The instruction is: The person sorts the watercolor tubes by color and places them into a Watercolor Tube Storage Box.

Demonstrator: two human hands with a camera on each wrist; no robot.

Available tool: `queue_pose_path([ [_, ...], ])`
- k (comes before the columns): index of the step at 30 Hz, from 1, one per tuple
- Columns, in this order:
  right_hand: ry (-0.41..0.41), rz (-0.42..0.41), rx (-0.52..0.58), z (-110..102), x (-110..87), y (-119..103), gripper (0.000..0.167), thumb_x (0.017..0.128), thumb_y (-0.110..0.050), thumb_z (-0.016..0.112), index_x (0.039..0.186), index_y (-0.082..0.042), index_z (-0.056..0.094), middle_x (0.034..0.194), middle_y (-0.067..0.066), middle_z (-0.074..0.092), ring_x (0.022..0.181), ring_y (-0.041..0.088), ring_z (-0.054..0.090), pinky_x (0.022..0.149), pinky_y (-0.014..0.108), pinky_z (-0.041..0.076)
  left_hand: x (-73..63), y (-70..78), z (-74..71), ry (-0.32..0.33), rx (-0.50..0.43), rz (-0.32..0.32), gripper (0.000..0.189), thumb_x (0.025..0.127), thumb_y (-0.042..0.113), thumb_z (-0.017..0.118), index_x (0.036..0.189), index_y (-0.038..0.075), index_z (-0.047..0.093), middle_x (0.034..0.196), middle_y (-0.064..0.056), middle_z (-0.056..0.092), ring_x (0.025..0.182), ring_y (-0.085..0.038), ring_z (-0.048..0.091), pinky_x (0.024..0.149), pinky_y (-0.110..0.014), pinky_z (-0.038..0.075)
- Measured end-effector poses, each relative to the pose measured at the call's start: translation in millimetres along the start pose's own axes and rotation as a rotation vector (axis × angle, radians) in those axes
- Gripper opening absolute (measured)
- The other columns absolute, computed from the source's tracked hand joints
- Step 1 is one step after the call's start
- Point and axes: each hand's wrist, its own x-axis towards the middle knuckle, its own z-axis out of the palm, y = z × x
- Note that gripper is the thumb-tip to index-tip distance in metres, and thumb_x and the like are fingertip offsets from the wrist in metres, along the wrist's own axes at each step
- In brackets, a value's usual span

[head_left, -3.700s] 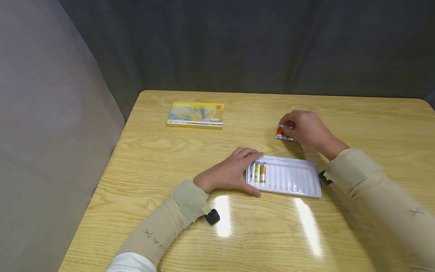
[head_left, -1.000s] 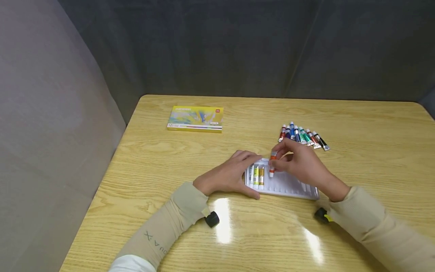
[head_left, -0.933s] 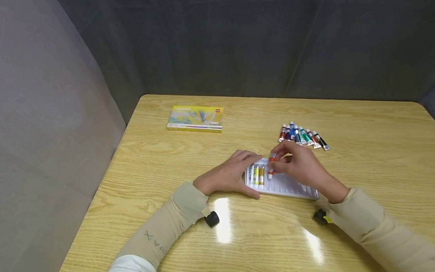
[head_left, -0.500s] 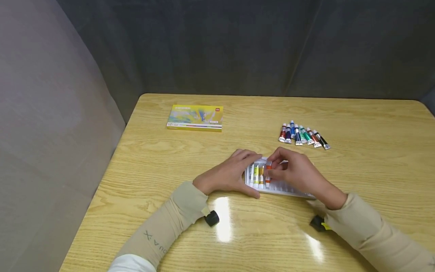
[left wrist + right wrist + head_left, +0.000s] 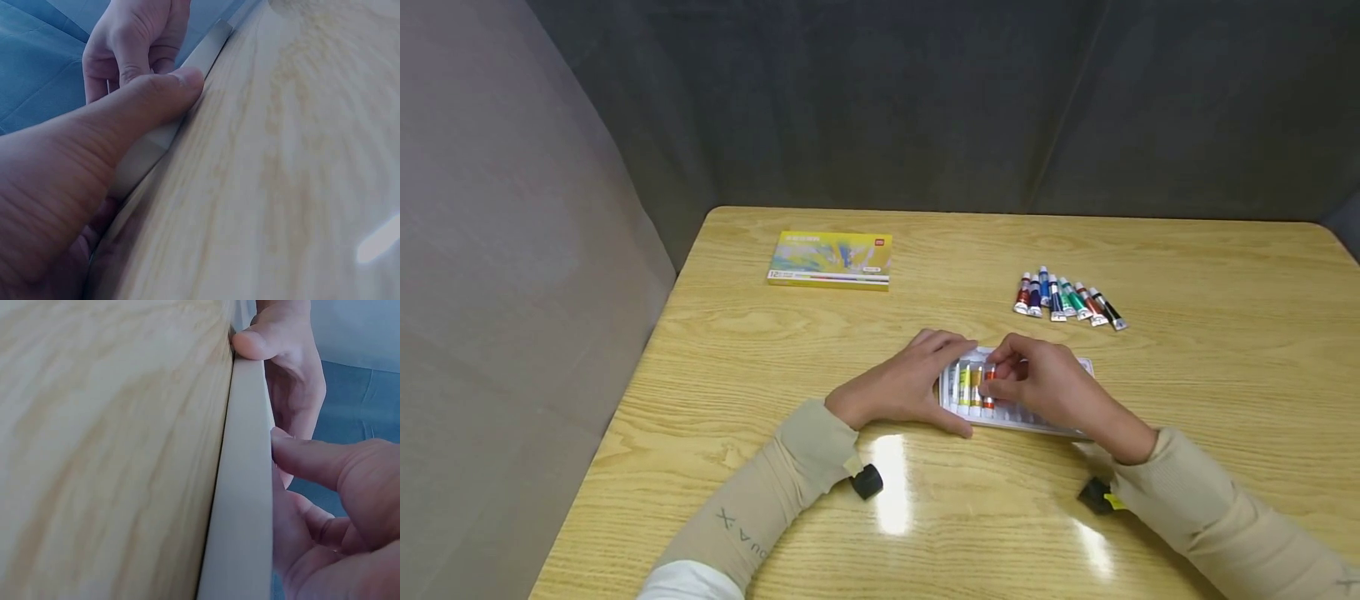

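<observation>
My left hand grips the left end of a white plastic paint tray, thumb along its near edge and fingers on the far side. Inside the tray's left slots lie a silver-white tube, a yellow tube and an ochre tube. Just right of these, my right hand pinches an orange-red paint tube low in the tray, cap end towards me. In the right wrist view the tray's side wall hides the tube, while the thumb reaches over the rim.
Several paint tubes, red, blue, green, brown and black, lie fanned out behind the tray. A yellow paint box lies at the back left of the wooden table. Dark curtain hangs behind.
My right hand has brought the orange-red tube from the pile to the tray, then lowered it into place beside the ochre tube. The left hand has stayed on the tray.
</observation>
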Motion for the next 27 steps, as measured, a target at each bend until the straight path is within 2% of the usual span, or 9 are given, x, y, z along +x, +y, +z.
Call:
queue_pose_path([
  [7,0.016,-0.018,-0.009,3,0.5,3,0.026,0.087,-0.022,0.084,0.102,-0.009,0.068,0.087,0.003,0.07,0.077,0.012,0.061,0.066,0.02,0.049,0.3,1.1,-0.4,0.001,0.009,0.001,0.115,0.074,0.066,0.085,0.163,0.019,0.031,0.162,0.003,0.037,0.147,-0.013,0.033,0.124,-0.032,0.037],
  [10,0.009,-0.019,-0.006,2,0.0,4,0.027,0.089,-0.027,0.083,0.105,-0.01,0.069,0.087,0.002,0.069,0.076,0.013,0.06,0.065,0.021,0.048,0.5,1.5,-0.6,-0.003,0.01,0.0,0.115,0.074,0.067,0.085,0.164,0.019,0.031,0.163,0.003,0.037,0.147,-0.013,0.033,0.124,-0.033,0.037],
  [15,-0.037,0.017,0.04,-2,-1.1,4,0.039,0.098,-0.042,0.071,0.12,-0.01,0.068,0.089,0.003,0.072,0.072,0.01,0.066,0.064,0.025,0.052,0.8,2.1,-0.8,-0.012,0.0,0.002,0.114,0.075,0.066,0.084,0.164,0.019,0.03,0.163,0.003,0.036,0.148,-0.013,0.032,0.124,-0.036,0.037],
  [19,-0.056,0.055,0.085,-7,-0.4,4,0.043,0.102,-0.044,0.064,0.128,-0.01,0.062,0.092,0.006,0.074,0.07,0.012,0.071,0.066,0.029,0.057,0.8,1.8,-1.3,-0.016,0.003,0.0,0.114,0.075,0.067,0.083,0.164,0.019,0.03,0.162,0.003,0.036,0.148,-0.013,0.032,0.124,-0.036,0.038],
  [27,-0.015,0.071,0.078,-14,0.4,7,0.039,0.102,-0.043,0.064,0.126,-0.011,0.063,0.093,0.007,0.074,0.072,0.014,0.07,0.066,0.028,0.055,0.0,1.1,-1.8,-0.014,0.003,-0.007,0.114,0.075,0.066,0.084,0.164,0.02,0.03,0.163,0.003,0.036,0.148,-0.014,0.032,0.124,-0.037,0.038],
])
